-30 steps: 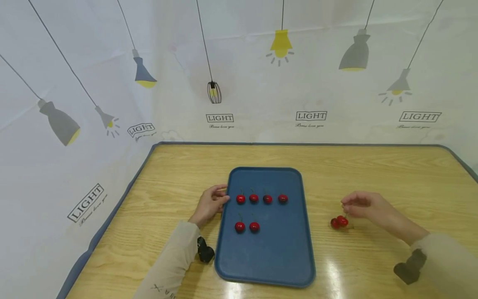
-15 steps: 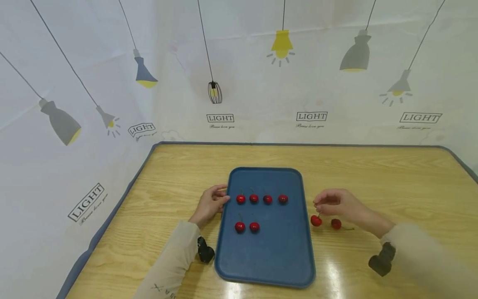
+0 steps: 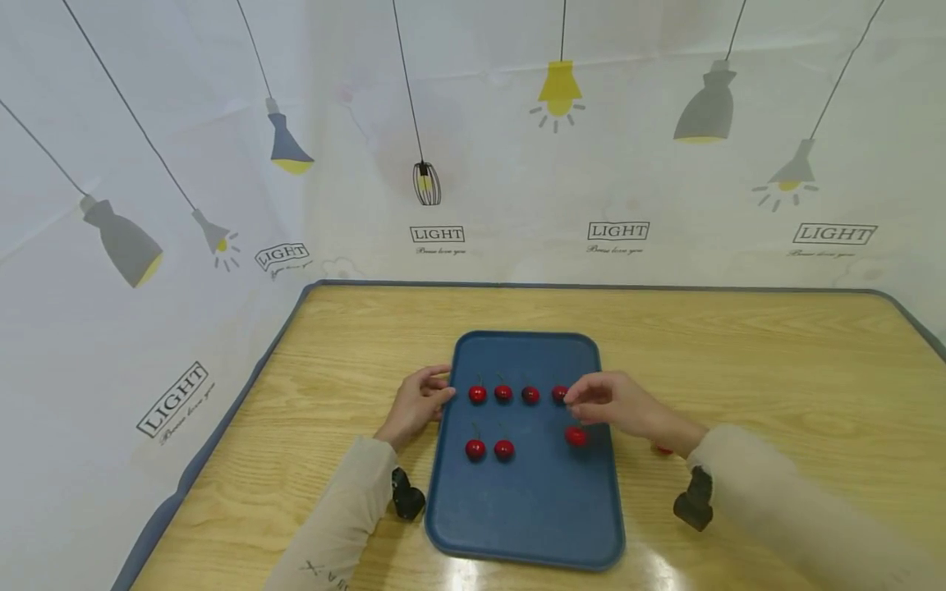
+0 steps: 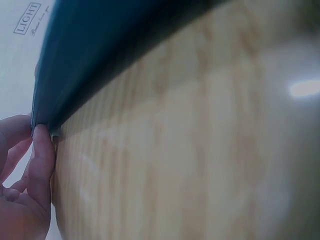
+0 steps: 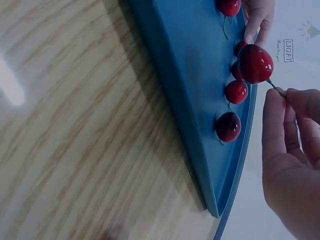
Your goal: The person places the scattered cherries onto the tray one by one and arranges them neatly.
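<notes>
My right hand [image 3: 617,402] pinches a red cherry [image 3: 576,437] by its green stem between thumb and fingertips. That cherry hangs over the right part of a blue tray [image 3: 525,509], and in the right wrist view the held cherry [image 5: 255,64] is plain to see. My left hand [image 3: 416,404] holds the tray's left rim, its thumb and finger meeting at the edge in the left wrist view. On the tray lie several cherries [image 3: 502,394] in a back row, the rightmost partly behind my right fingertips. Two more cherries [image 3: 475,449] lie side by side at front left.
Another cherry [image 3: 663,449] lies on the wooden table [image 3: 355,525] right of the tray, mostly hidden under my right wrist. A white cloth wall printed with lamps [image 3: 517,180] stands along the table's back and left edges.
My right hand has carried one cherry leftward from the table right of the tray to above the tray. The other cherry there stayed behind. My left hand has not moved.
</notes>
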A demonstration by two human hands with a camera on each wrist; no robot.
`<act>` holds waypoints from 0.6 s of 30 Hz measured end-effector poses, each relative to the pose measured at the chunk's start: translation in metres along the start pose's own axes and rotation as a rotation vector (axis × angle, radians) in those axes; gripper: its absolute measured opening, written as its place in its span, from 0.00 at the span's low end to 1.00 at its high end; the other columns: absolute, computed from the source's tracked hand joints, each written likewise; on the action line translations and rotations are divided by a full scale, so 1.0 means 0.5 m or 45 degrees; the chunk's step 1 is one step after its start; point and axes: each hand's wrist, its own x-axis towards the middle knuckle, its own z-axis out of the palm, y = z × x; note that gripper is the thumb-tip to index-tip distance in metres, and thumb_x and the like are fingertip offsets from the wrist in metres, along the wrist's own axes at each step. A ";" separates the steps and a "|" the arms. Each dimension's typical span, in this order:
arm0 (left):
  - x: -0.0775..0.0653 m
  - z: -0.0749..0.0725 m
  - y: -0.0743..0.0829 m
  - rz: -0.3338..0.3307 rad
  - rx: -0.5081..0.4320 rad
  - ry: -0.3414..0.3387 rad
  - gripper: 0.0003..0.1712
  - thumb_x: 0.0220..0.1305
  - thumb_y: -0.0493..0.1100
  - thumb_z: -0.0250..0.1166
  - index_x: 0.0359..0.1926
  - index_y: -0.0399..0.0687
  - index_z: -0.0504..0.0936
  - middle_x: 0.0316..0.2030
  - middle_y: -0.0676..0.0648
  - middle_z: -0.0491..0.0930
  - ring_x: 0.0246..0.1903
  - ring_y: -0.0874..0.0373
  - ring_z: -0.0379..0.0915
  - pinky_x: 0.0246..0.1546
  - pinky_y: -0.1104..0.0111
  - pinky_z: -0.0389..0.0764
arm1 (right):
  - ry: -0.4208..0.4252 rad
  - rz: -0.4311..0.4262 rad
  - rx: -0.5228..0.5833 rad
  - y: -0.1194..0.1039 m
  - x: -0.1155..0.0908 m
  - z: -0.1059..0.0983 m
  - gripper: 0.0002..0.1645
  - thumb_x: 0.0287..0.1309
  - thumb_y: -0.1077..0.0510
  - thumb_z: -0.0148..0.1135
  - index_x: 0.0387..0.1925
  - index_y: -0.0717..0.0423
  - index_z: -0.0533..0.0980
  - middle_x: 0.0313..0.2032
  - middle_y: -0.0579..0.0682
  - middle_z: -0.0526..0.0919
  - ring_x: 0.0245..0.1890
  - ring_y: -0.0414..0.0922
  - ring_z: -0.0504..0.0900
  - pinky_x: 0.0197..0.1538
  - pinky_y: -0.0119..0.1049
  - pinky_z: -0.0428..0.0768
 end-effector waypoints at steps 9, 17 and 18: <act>-0.002 0.000 0.005 -0.009 -0.016 -0.009 0.23 0.57 0.35 0.60 0.56 0.44 0.71 0.39 0.42 0.72 0.28 0.58 0.70 0.22 0.68 0.76 | -0.040 -0.001 -0.020 0.002 0.032 0.038 0.11 0.53 0.70 0.56 0.37 0.76 0.71 0.33 0.64 0.76 0.32 0.44 0.77 0.37 0.36 0.78; 0.002 -0.001 -0.003 -0.012 -0.007 -0.009 0.23 0.58 0.37 0.60 0.56 0.45 0.71 0.39 0.42 0.72 0.30 0.57 0.71 0.23 0.67 0.77 | -0.028 0.023 -0.064 -0.005 0.048 0.059 0.10 0.53 0.70 0.56 0.37 0.74 0.72 0.32 0.62 0.77 0.33 0.48 0.77 0.37 0.37 0.78; 0.001 -0.001 -0.002 -0.012 -0.010 -0.009 0.23 0.58 0.37 0.60 0.56 0.45 0.71 0.39 0.42 0.72 0.30 0.57 0.71 0.24 0.67 0.77 | -0.030 0.018 -0.064 -0.005 0.051 0.061 0.10 0.53 0.70 0.56 0.37 0.74 0.72 0.32 0.63 0.77 0.33 0.48 0.77 0.37 0.37 0.78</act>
